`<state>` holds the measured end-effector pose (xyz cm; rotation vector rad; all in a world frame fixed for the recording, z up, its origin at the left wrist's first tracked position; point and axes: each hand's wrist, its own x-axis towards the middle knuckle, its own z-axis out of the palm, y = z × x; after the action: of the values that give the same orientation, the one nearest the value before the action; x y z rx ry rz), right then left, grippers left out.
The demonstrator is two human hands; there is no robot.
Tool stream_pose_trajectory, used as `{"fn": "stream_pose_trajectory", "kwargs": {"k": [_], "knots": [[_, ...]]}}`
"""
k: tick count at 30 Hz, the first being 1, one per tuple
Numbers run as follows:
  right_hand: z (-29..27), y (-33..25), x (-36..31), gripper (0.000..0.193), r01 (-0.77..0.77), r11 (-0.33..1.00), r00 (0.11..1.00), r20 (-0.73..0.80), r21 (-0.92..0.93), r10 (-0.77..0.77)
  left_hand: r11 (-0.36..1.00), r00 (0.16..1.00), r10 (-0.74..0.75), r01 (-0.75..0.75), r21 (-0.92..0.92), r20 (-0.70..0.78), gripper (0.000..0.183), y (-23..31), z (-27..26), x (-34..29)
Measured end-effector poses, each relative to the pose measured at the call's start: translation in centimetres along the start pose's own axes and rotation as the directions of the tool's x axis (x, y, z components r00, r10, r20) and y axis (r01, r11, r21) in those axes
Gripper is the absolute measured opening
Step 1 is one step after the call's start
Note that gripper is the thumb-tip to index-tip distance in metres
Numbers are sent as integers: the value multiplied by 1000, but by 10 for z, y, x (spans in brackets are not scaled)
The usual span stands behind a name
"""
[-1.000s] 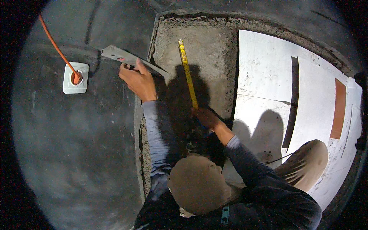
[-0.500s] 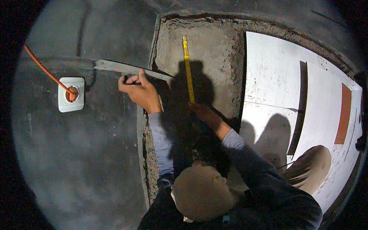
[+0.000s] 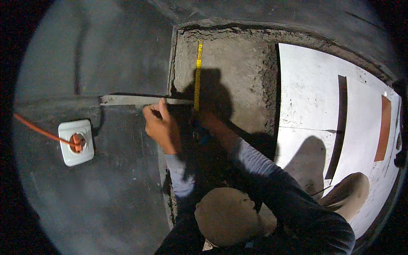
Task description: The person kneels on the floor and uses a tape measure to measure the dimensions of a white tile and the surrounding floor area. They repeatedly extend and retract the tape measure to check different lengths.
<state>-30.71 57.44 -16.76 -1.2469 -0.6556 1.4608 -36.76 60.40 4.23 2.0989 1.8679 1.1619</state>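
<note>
A: Quick pass. What's our left hand (image 3: 163,129) doing?
B: We've got it pinching a pale bar (image 3: 127,100), thumb against fingers. Bar's close to level.

A: And the bar sits where?
B: Left part against the grey surface (image 3: 114,191), right end out over the rough recess (image 3: 244,72), reaching the lower stretch of the yellow tape measure (image 3: 198,70). We can't tell whether bar and tape touch.

A: Right hand (image 3: 210,122)?
B: Closed on the tape's lower end, as we read it. It's in deep shadow, so we can't make out each finger, or the case. Blade runs up from the hand along the recess, nearly upright in view, far tip near the top edge.

A: Surroundings, fast.
B: On the left, we log a white socket plate (image 3: 67,155) with an orange plug (image 3: 77,142) in it and an orange cable (image 3: 42,133) trailing left. On the right, a big white board (image 3: 304,102) bearing a dark strip (image 3: 338,123) and, farther right, a brown strip (image 3: 383,127).

A: Lower edge?
B: Beige knees (image 3: 223,214): one just below the hands, the other over the board. Dark sleeves (image 3: 304,202) with pale cuffs, both arms entering from below.
</note>
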Motion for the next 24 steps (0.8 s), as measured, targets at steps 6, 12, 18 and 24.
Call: {"fn": "stream_pose_trajectory", "kwargs": {"k": [6, 12, 18, 24], "knots": [[2, 1, -9, 44, 107, 991, 990, 81, 75, -113, 996, 996, -73, 70, 49, 55, 32, -1, 0, 4], [12, 34, 12, 48, -189, 981, 976, 98, -42, 192, 995, 997, -62, 58, 87, 48, 34, -5, 2, 5], [13, 12, 6, 49, -115, 991, 992, 45, -62, 118, 997, 998, -41, 44, -56, 47, 31, -3, 4, 4], [15, -11, 6, 49, -151, 981, 988, 23, -118, 155, 999, 997, 29, -30, 16, 73, 28, -3, 2, 5]]}}
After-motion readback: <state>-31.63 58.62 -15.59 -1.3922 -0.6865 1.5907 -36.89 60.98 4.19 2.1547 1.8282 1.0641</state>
